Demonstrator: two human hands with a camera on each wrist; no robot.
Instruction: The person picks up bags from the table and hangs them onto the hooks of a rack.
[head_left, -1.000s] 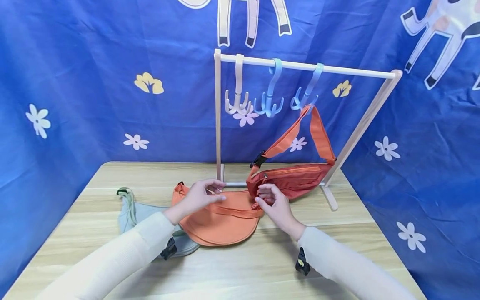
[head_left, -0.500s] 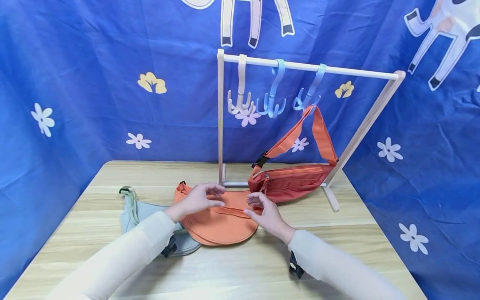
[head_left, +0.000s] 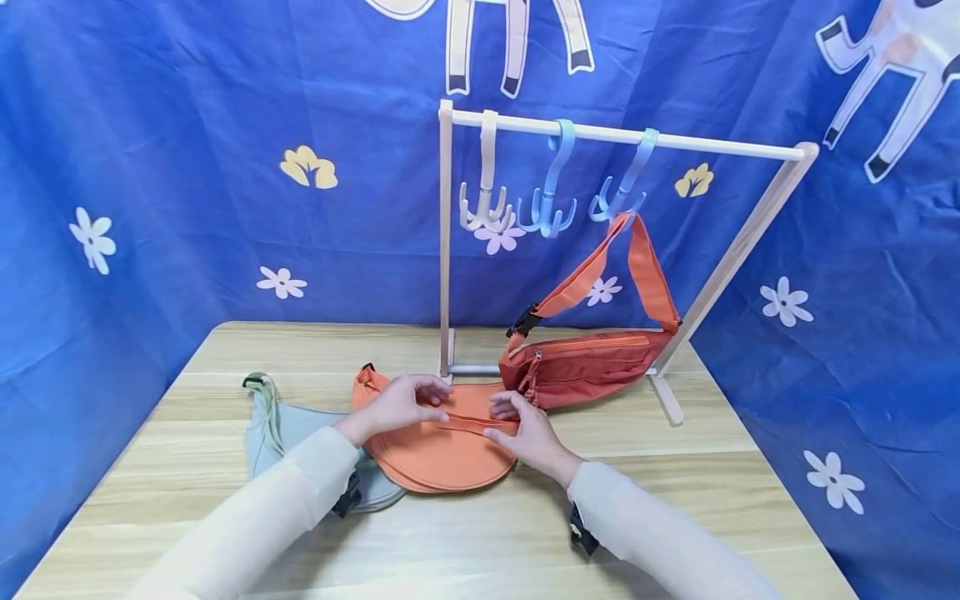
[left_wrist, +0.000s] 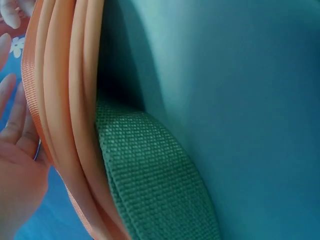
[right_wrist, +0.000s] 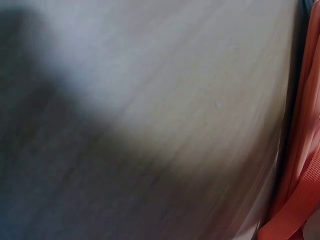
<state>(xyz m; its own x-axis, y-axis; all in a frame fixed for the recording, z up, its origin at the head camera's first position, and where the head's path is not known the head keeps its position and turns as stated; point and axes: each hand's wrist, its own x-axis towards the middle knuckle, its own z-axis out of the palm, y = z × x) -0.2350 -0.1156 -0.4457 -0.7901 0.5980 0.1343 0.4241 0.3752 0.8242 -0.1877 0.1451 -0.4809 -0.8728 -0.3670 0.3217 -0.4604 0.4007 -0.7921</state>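
An orange half-round bag (head_left: 442,462) lies flat on the wooden table, its webbing strap (head_left: 468,424) crossing its upper part. My left hand (head_left: 397,406) is over the bag's left side, thumb and fingers apart near the strap's left part. In the left wrist view, the fingers of the left hand (left_wrist: 22,165) are extended beside the layered orange edge. At the strap's right end is my right hand (head_left: 531,433), its fingers and thumb spread around the strap without a visible pinch. Partly under the orange bag and left sleeve lies a pale blue-green bag (head_left: 300,423) with a green strap.
A wooden rack (head_left: 446,250) stands at the back, with a white hook hanger (head_left: 486,187) and two blue ones on its bar. From the right blue hanger (head_left: 622,196), a red waist bag (head_left: 592,367) hangs by its orange strap, its body near the tabletop.
My right hand has moved left and slightly down, from the red bag's zipper pull to the orange bag's strap. The left hand stays nearly in place. The view has shifted slightly.
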